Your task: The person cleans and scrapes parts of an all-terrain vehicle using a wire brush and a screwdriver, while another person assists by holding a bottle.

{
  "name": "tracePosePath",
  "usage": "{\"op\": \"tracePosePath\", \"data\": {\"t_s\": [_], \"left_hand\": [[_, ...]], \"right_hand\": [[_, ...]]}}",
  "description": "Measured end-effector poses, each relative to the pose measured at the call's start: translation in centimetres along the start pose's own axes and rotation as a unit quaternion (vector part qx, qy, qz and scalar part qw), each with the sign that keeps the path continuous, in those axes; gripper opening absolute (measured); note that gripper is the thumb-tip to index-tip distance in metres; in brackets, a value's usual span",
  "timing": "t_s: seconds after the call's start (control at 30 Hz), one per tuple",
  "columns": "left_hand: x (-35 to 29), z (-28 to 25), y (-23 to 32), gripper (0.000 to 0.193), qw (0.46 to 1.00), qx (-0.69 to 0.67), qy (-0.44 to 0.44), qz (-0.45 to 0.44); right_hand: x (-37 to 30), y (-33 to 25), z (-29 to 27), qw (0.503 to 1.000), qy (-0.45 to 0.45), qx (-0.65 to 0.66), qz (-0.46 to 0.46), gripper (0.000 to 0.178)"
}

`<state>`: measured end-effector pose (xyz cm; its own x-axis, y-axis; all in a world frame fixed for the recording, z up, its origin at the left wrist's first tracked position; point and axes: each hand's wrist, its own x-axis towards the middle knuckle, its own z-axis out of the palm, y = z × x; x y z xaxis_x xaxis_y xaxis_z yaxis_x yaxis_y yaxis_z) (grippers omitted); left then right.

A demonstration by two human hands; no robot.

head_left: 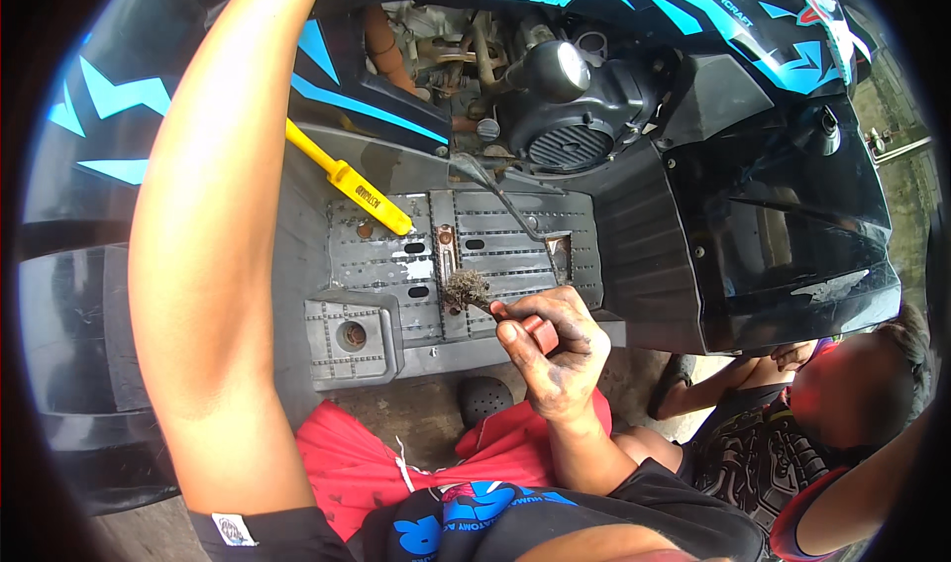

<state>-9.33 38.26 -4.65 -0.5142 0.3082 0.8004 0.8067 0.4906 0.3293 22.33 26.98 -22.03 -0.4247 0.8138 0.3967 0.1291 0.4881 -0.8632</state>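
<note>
In the head view, our right grip (565, 349) pinches what looks like a small brush (467, 288) by its red-brown handle, with the thumb and bent fingers pressed around it. The fuzzy grey end points left. It is over the ridged foot plate (507, 270), near the middle and a bit toward the near edge. We cannot tell if the fuzz touches the plate. Just there, a metal strip (446, 250) with rusty bolts runs from the far edge toward the near edge.

Our left arm (208, 225) goes up past the top of the view. Our left grip does not show, so we cannot tell if it is spread or pressed together.

A yellow tool (362, 191) has its thick end over the far left corner of the plate. A bent pedal (495, 191) hangs over the far edge, right of the strip.

To use the brush well, we think we should hold it snugly, close to the fuzz, and make short, soft strokes. The fuzz looks caked, so pushing hard may smear dirt. The bolts and the pedal could catch it, so we would go around them slowly.
</note>
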Motion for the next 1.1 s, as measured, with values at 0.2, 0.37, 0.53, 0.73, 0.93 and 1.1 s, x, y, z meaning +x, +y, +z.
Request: {"op": "tracePosePath", "data": {"t_s": [0.2,0.37,0.53,0.73,0.93,1.1], "left_hand": [[0.0,0.2,-0.1,0.031,0.998,-0.01,0.057,0.033],[0.3,0.0,0.4,0.026,0.997,-0.006,0.067,0.046],[0.2,-0.2,0.3,0.024,0.997,-0.011,0.067,0.035],[0.1,0.1,0.8,0.023,0.997,-0.004,0.068,0.032],[0.3,-0.3,0.4,0.023,0.996,-0.014,0.074,0.045],[0.4,0.1,0.5,0.021,0.991,-0.009,0.099,0.086]], "right_hand": [[0.8,0.1,1.3,1.0,0.025,0.001,-0.019,0.019],[0.8,0.1,1.6,0.999,0.035,0.013,-0.038,0.017],[0.9,0.0,1.4,0.999,0.025,0.012,-0.038,0.018],[0.9,-0.2,0.8,0.999,0.022,0.012,-0.023,0.017],[1.2,-0.1,1.1,0.999,0.015,0.026,-0.027,0.018],[1.2,-0.4,1.5,0.999,0.028,0.018,-0.035,0.018]]}}
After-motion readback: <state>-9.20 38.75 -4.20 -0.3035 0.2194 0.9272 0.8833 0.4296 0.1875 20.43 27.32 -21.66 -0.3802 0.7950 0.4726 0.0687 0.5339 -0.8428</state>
